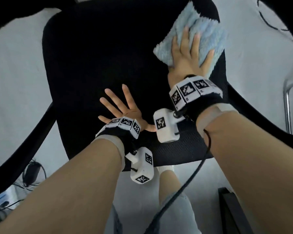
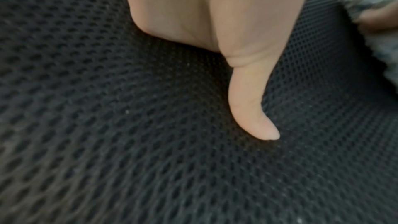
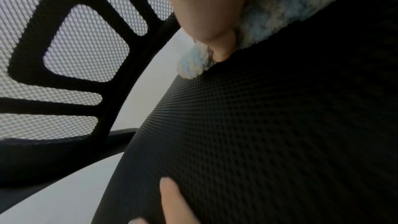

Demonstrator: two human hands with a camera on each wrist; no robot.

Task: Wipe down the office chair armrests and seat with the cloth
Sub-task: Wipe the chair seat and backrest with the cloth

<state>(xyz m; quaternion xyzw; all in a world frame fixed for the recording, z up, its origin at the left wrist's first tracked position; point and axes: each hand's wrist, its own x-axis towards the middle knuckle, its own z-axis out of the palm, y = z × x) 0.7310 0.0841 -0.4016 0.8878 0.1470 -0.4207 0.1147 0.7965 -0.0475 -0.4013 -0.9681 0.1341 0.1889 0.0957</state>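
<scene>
Right hand flat, fingers straight and spread, pressing pale blue fluffy cloth onto black mesh seat; grip wide, nothing curled round cloth. Cloth at upper right of head frame, on seat's far right part. Left hand at frame centre, fingers splayed wide, flat on seat, holding nothing. Left wrist view: thumb lying on mesh. Armrest curves through lower left of head frame. Mesh backrest at upper left of right wrist view.
</scene>
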